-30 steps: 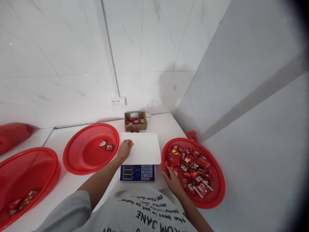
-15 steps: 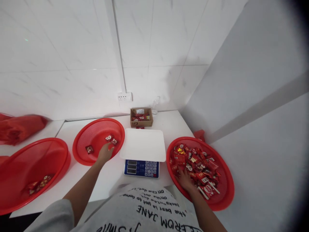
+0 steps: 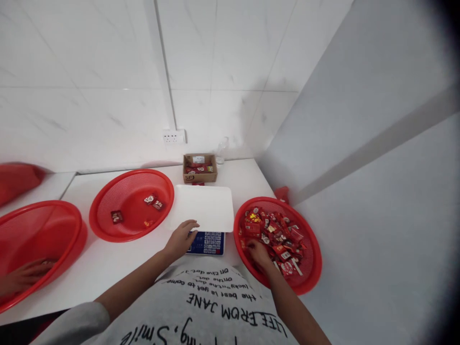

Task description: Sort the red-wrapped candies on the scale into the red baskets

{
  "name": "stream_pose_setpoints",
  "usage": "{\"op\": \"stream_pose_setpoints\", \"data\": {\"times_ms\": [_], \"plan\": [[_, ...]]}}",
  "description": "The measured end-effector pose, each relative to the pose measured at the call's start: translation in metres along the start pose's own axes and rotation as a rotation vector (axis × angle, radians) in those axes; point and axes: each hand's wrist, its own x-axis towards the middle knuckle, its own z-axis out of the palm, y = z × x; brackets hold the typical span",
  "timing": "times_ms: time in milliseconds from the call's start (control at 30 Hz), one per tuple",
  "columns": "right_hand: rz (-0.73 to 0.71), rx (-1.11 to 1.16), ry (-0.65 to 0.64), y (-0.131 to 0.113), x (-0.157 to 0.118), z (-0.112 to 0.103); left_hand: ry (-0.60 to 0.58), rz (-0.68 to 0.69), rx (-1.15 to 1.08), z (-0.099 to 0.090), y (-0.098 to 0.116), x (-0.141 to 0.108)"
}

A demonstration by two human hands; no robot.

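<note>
Packets: heaped in basket, beneath right grip and spreading rightward and beyond it; long axes mixed. Right hand nearer. Right grip: fingertips among packets, partly hidden; cannot tell whether pinching. Left grip: fingers loosely parted, nothing seen inside; pan just ahead, scale partly covered. Co-worker's hand, well left of both grips: cut off by frame, hold unclear.

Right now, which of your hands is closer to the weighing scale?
Left. The left hand is over the front-left part of the scale; the right hand is to the scale's right, inside the red basket among wrapped packets.
</note>
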Motion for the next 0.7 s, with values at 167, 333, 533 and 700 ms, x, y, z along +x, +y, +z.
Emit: {"op": "stream_pose_setpoints", "data": {"times_ms": [167,333,533,700], "plan": [[0.054,0.227,0.093,-0.007,-0.003,-0.013,-0.117,0.006,-0.097,0.008,0.008,-0.003],[0.018,0.479,0.137,-0.051,-0.010,-0.035,-0.237,-0.134,-0.352,0.017,0.024,0.004],[-0.099,0.591,-0.252,-0.132,-0.043,-0.020,-0.552,-0.316,-0.953,0.019,0.060,0.009],[-0.060,0.655,-0.334,-0.139,-0.054,0.005,-0.476,-0.481,-1.101,0.009,0.051,0.006]]}}
